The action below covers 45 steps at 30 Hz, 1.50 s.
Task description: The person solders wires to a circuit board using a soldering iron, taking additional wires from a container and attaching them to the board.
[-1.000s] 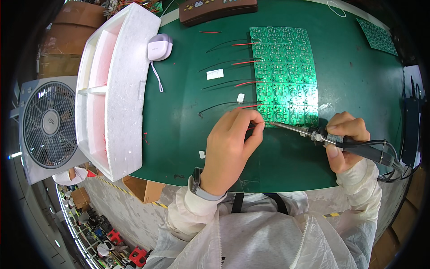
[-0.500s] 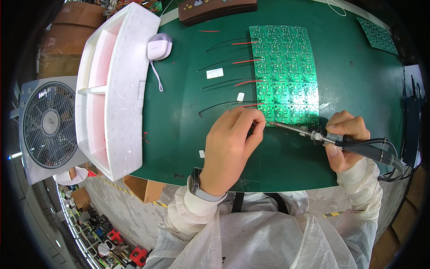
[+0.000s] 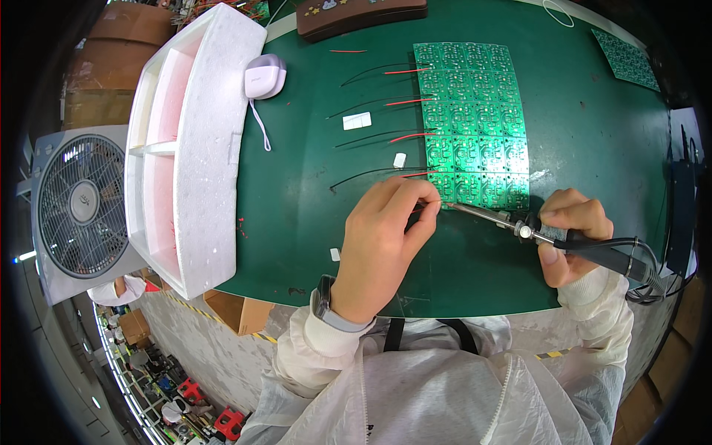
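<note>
My right hand point(image 3: 575, 226) is wrapped round a soldering iron point(image 3: 610, 259). Its tip points left and meets the near left corner of a green circuit board panel point(image 3: 478, 122). At that same corner my left hand point(image 3: 382, 241) pinches a thin wire, mostly hidden by the fingers. Along the panel's left edge, black wires point(image 3: 363, 138) and short red wires point(image 3: 408, 102) stick out in pairs to the left. The panel lies flat on a green work surface point(image 3: 297, 215) and is divided into many small identical boards.
A white foam box point(image 3: 208, 163) with compartments stands at the left, beside a fan point(image 3: 83, 200). Near it lies a small lilac case point(image 3: 265, 77) with a strap. A brown case point(image 3: 360, 16) sits at the back, another circuit board point(image 3: 627, 59) far right. The iron's cable point(image 3: 656, 271) trails right.
The soldering iron has shifted very slightly, its tip staying at the panel's near left corner. My left hand keeps its pinch there.
</note>
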Motion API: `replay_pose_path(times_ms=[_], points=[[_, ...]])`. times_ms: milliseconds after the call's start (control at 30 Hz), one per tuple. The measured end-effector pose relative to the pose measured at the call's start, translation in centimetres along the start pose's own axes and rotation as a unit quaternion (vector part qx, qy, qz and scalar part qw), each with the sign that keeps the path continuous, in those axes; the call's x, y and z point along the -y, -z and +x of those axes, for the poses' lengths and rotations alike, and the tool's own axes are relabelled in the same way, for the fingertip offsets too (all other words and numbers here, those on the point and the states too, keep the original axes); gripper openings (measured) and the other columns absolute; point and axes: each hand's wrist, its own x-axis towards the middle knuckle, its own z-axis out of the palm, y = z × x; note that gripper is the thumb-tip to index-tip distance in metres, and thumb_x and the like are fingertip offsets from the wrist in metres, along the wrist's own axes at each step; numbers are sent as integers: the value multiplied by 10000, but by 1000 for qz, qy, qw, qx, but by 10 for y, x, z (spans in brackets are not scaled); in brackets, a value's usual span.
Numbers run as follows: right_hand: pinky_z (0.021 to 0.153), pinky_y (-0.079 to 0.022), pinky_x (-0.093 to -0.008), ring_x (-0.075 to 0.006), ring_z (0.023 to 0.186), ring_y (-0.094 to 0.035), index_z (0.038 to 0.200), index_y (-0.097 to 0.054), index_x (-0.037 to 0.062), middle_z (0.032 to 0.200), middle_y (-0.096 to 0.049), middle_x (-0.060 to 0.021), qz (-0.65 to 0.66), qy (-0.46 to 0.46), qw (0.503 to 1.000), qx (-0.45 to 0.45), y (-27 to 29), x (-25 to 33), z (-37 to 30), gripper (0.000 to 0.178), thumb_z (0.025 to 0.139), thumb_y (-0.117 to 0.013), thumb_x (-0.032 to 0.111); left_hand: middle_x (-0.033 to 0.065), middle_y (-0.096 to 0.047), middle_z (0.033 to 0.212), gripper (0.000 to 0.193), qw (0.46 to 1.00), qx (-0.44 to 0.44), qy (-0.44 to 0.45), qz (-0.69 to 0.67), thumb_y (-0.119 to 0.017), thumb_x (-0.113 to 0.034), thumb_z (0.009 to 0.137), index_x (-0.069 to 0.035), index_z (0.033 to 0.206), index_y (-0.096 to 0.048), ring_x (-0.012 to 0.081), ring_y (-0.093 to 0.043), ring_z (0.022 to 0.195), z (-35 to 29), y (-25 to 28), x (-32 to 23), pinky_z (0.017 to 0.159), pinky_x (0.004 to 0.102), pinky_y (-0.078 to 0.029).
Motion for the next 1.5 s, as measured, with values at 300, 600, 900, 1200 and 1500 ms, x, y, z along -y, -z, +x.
replay_pose_path(times_ms=[300,600,900,1200,1500], points=[[403,-380,-228,-140,445,-474,769,-495,-9,607,-536,-112,15,19,1000,5,-2,-1,2,257,584,-639,96,9,-547,699,73,995,4,77,-56,-600,-17,720,-22,771,-548,50,-408,531,-1,1,-4,444,188,-318],[396,-377,-230,-140,434,-471,757,-492,-9,605,-534,-110,8,15,1000,3,-2,-1,2,256,585,-643,106,28,-560,702,62,997,-11,59,-47,-597,-7,713,-13,753,-550,80,-478,568,-1,-1,-3,483,198,-378],[381,-391,-239,-153,429,-496,749,-492,-2,586,-537,-92,-20,37,999,7,-2,-1,1,260,587,-653,121,41,-562,712,73,997,-16,52,-51,-597,4,702,-11,749,-543,115,-525,619,-2,-3,0,527,219,-414],[373,-389,-239,-156,425,-496,770,-488,6,592,-538,-97,-27,63,998,13,-4,0,5,256,604,-651,114,66,-557,712,100,1000,-17,21,-10,-592,14,680,-17,751,-529,197,-540,647,-1,-3,-1,595,269,-425],[363,-380,-227,-158,414,-486,778,-490,-3,589,-531,-97,-24,86,996,17,-5,2,7,265,571,-646,55,76,-560,721,125,999,-33,-8,16,-606,23,662,-16,750,-526,223,-549,663,-3,-6,0,601,289,-435]])
